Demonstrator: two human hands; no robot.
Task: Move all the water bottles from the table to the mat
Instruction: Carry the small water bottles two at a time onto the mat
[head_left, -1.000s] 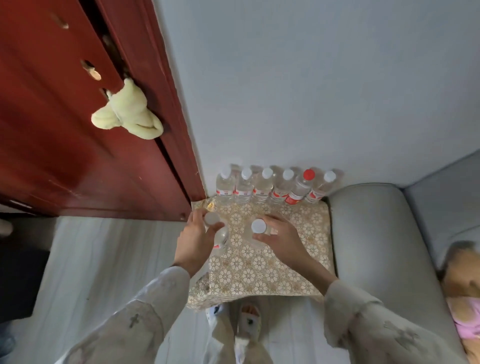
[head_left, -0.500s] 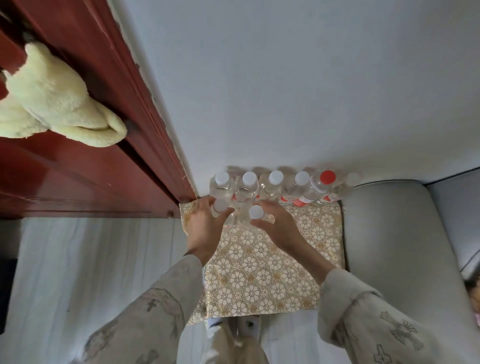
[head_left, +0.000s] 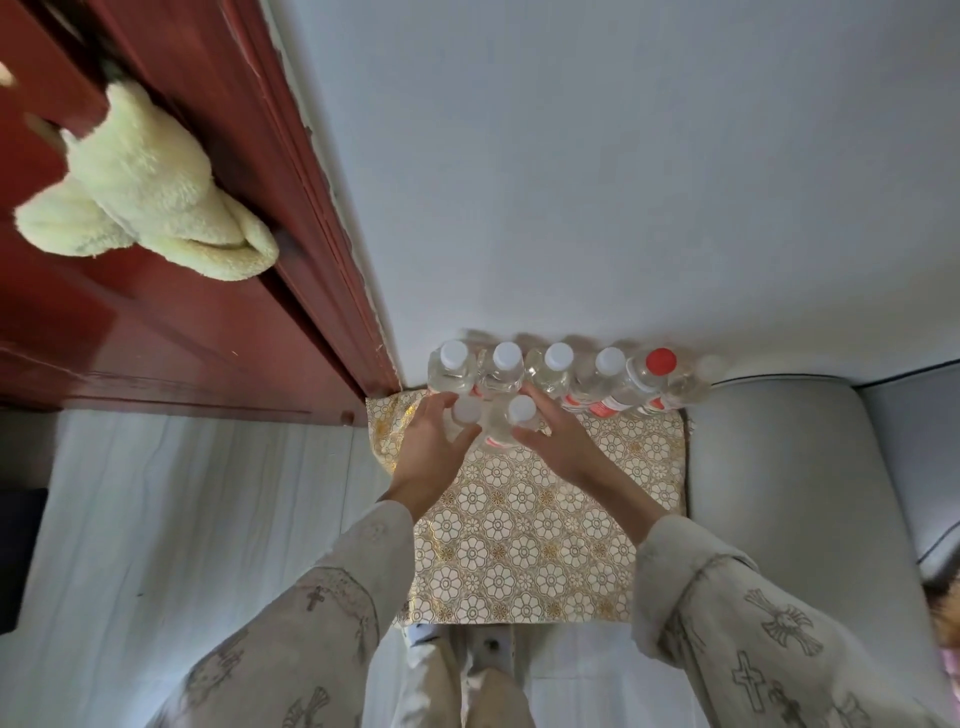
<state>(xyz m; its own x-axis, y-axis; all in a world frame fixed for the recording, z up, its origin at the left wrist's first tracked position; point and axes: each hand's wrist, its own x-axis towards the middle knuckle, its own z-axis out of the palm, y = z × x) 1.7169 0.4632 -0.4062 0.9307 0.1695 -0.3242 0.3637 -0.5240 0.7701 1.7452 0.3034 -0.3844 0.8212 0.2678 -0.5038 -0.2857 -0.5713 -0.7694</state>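
Note:
A gold floral mat (head_left: 524, 535) lies on the floor against the wall. Several clear water bottles stand in a row along its far edge; most have white caps (head_left: 506, 356), one has a red cap (head_left: 661, 361). My left hand (head_left: 434, 447) is wrapped around a white-capped bottle (head_left: 466, 410) just in front of the row's left end. My right hand (head_left: 558, 439) holds a second white-capped bottle (head_left: 506, 423) right beside it. Both bottles are upright, low over the mat; whether they touch it is hidden.
A dark red wooden door (head_left: 171, 322) with a pale yellow plush toy (head_left: 140, 187) hanging from it stands to the left. A grey sofa arm (head_left: 779, 483) borders the mat on the right. Pale floorboards (head_left: 182, 519) lie to the left.
Both hands have carried their bottles forward over the mat, up to just in front of the row at the wall. The view has shifted closer.

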